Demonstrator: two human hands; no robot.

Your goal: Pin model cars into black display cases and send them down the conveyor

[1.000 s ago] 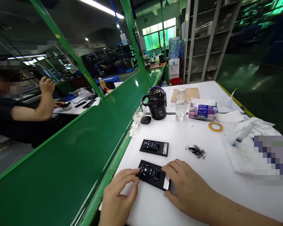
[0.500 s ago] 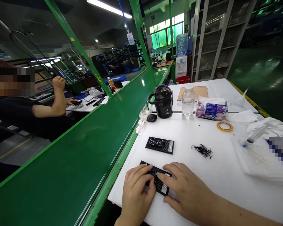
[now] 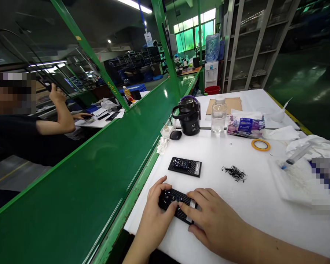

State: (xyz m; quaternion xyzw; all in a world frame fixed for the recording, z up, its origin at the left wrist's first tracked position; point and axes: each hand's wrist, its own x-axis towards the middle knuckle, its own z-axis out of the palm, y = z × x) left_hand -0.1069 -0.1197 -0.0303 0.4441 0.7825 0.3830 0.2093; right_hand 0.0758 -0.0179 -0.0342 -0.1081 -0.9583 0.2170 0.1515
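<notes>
A small glossy dark model car (image 3: 167,197) sits on a black carbon-patterned display base (image 3: 180,214) at the table's near edge. My left hand (image 3: 155,218) curls round the car's left end, its thumb on the near side and fingers at the far side. My right hand (image 3: 216,218) grips the base's right end by the white label, with the index fingertip beside the left thumb at the car. Hands cover part of both pieces. Just beyond lies a second display base (image 3: 193,168) with a similar model car (image 3: 180,163) on it.
Small black slivers (image 3: 234,173) form a pile to the right. Behind stand a black jug (image 3: 191,121), a clear bottle (image 3: 219,117) and a wipes pack (image 3: 244,124). Yellow tape (image 3: 260,145) and a syringe (image 3: 297,156) lie right. A green partition (image 3: 93,176) borders the left; a person sits beyond it.
My left hand has moved from the base's left corner onto the model car, its fingers now spread round the end. My right hand keeps the base's right end, its index finger shifted inward.
</notes>
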